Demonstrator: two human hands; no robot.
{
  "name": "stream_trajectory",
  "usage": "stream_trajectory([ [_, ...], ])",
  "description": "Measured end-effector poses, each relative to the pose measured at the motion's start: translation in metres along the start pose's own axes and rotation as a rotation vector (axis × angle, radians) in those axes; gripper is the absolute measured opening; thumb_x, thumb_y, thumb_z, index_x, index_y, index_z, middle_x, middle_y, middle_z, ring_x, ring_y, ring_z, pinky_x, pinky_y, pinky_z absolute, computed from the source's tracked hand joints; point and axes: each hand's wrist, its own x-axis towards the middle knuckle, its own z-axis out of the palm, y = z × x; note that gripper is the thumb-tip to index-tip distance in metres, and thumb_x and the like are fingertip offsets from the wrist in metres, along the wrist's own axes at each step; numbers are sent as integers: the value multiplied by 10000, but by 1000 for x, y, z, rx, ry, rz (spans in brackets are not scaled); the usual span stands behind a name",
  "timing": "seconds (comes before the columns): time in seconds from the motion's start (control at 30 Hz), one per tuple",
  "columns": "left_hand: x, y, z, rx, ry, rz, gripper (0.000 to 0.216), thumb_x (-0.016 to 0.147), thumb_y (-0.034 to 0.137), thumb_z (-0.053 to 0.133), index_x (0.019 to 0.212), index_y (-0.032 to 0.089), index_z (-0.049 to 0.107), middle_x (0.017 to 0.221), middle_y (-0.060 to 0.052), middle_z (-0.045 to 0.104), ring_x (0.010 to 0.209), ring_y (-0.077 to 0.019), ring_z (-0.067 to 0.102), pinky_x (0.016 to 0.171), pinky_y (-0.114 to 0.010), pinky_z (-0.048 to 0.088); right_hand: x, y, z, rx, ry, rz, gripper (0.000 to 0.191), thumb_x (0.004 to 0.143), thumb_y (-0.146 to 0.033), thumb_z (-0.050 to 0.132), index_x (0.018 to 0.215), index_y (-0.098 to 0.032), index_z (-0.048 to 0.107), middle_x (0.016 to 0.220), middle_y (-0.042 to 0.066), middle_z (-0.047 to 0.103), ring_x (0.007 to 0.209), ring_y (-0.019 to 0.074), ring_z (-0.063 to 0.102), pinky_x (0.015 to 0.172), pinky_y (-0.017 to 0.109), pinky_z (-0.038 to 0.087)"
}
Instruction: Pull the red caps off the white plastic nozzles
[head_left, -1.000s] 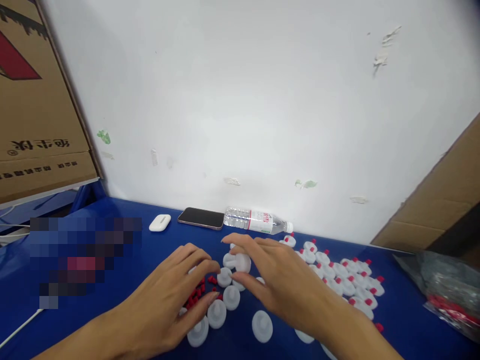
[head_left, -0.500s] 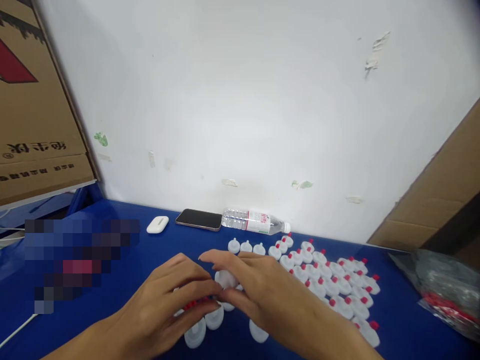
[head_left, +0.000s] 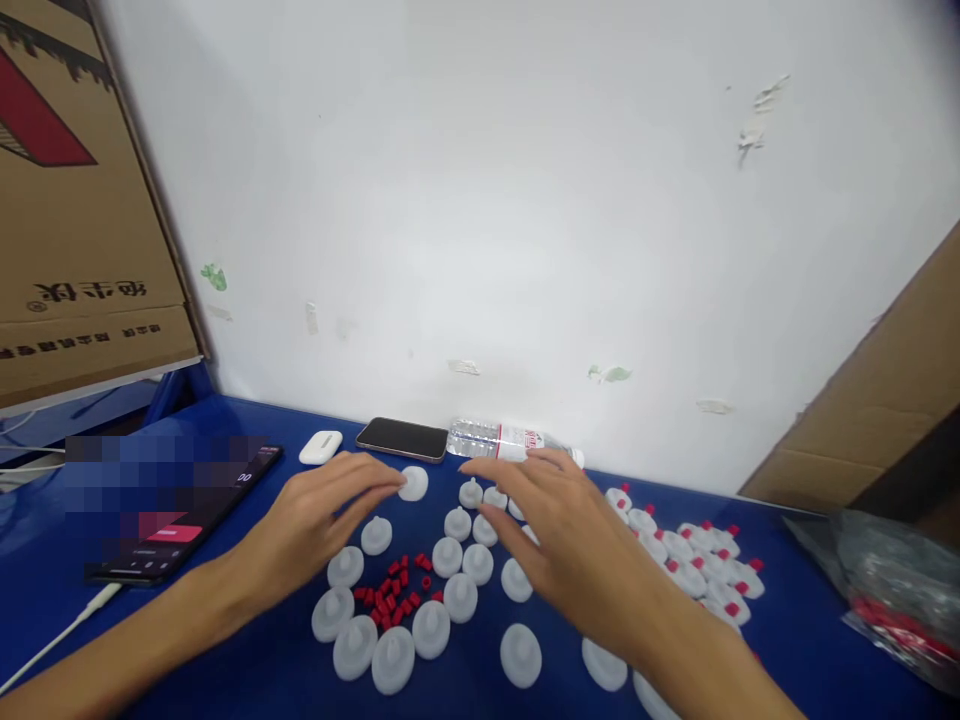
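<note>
My left hand (head_left: 322,515) pinches the edge of a white plastic lid (head_left: 415,484) between thumb and fingertips, just in front of the phone. My right hand (head_left: 562,530) hovers palm down over several white lids with small spouts, its thumb and fingers apart and nothing between them. Below the hands, a curve of white spouted lids (head_left: 393,658) surrounds a loose heap of small red caps (head_left: 386,597). On the right, rows of white lids carry red caps (head_left: 724,575) on their spouts; my right hand and forearm hide some of them.
A dark phone (head_left: 402,439), a white earphone case (head_left: 321,447) and a clear water bottle (head_left: 480,438) lie along the wall. Another phone (head_left: 217,515) with a cable is at left. A plastic bag (head_left: 892,580) holding red pieces lies at right. Cardboard (head_left: 90,220) stands at left.
My hands have moved apart and upward from the middle, uncovering the red caps and the ring of lids. My left hand has carried a white lid toward the phone; my right hand has opened.
</note>
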Motion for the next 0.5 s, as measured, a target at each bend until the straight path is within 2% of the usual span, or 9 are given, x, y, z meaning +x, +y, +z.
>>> stream_trajectory([
  [0.03, -1, -8, 0, 45, -35, -5, 192, 1069, 159, 515, 1185, 209, 660, 1076, -40, 723, 990, -174, 675, 892, -285, 547, 0, 3, -2, -18, 14, 13, 356, 1040, -137, 528, 1370, -270, 540, 1228, 28, 722, 1118, 222, 668, 1129, 510, 387],
  [0.13, -5, -24, 0, 153, -151, 13, 300, 1055, 90, 423, 1186, 213, 664, 1061, -56, 707, 960, -186, 650, 840, -291, 536, 0, 9, -4, -60, 14, 41, 276, 1040, -109, 479, 1219, -257, 628, 1133, 19, 752, 1068, 213, 689, 1139, 502, 369],
  [0.2, -7, -28, 0, 180, -211, 8, 372, 1017, 29, 395, 1198, 220, 658, 1061, -57, 695, 950, -188, 636, 818, -282, 519, 0, 11, -3, -78, -3, 66, 276, 1033, -88, 458, 1123, -253, 660, 1039, 9, 764, 1001, 204, 703, 1133, 495, 368],
  [0.37, -6, -29, 3, 185, -313, 19, 449, 954, -40, 377, 1177, 211, 675, 1064, -66, 689, 897, -192, 632, 786, -289, 477, 1, 16, -5, -129, -61, 140, 258, 1022, -91, 458, 1057, -228, 674, 879, 7, 749, 858, 204, 704, 1091, 492, 383],
  [0.43, -5, -28, 2, 189, -347, 20, 472, 952, -52, 364, 1163, 216, 690, 1066, -64, 696, 881, -194, 631, 789, -303, 458, 1, 19, -9, -178, -135, 221, 261, 1023, -111, 458, 1074, -233, 682, 780, 1, 726, 774, 210, 695, 989, 457, 448],
  [0.5, -4, -27, 1, 204, -368, -2, 495, 953, -63, 363, 1172, 234, 693, 1088, -53, 701, 913, -202, 631, 830, -320, 444, 0, 24, -15, -222, -259, 363, 267, 1027, -146, 468, 1131, -247, 691, 732, 5, 710, 721, 221, 688, 806, 389, 489],
])
